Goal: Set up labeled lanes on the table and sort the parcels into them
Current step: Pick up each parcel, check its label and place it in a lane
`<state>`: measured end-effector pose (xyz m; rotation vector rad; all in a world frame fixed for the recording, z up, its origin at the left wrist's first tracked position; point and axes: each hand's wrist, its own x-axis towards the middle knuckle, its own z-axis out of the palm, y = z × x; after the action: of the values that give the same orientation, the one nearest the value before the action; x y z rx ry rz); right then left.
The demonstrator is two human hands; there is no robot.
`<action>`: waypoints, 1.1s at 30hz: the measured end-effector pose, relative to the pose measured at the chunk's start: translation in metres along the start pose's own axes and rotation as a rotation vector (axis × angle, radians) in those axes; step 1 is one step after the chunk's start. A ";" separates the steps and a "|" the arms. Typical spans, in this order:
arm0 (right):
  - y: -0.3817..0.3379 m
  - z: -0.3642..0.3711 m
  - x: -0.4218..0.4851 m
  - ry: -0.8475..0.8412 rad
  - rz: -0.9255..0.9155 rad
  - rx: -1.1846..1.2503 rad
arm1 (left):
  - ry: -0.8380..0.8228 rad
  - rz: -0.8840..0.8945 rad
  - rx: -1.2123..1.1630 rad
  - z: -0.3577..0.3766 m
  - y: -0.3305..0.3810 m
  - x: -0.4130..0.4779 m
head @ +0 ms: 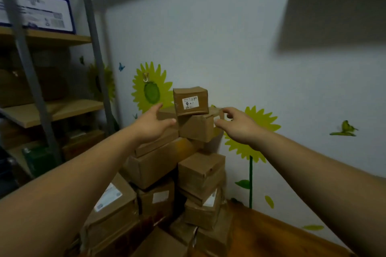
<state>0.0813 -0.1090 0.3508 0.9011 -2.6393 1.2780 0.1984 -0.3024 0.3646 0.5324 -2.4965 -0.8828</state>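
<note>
**One head view, facing the wall**

I get one wide-angle camera, worn at head height, looking forward and slightly down. The stack of cardboard parcels [177, 162] sits close at centre frame. Metal shelving [52, 110] runs down the left edge, with the sunflower-decal wall [229, 48] behind.

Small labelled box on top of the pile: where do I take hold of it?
Probably take the small box by its two side faces, left hand from the left, right hand from the right, lifting straight up. It sits tilted on a lower box with both sides clear. Both hands are open beside it.
</note>
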 end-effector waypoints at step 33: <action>-0.032 0.034 0.060 0.564 0.130 0.186 | -0.109 0.169 -0.843 0.046 0.001 0.127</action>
<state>0.0553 -0.1780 0.3690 0.3125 -2.1866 1.5479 0.0691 -0.3403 0.3675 -0.0152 -1.9435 -1.7650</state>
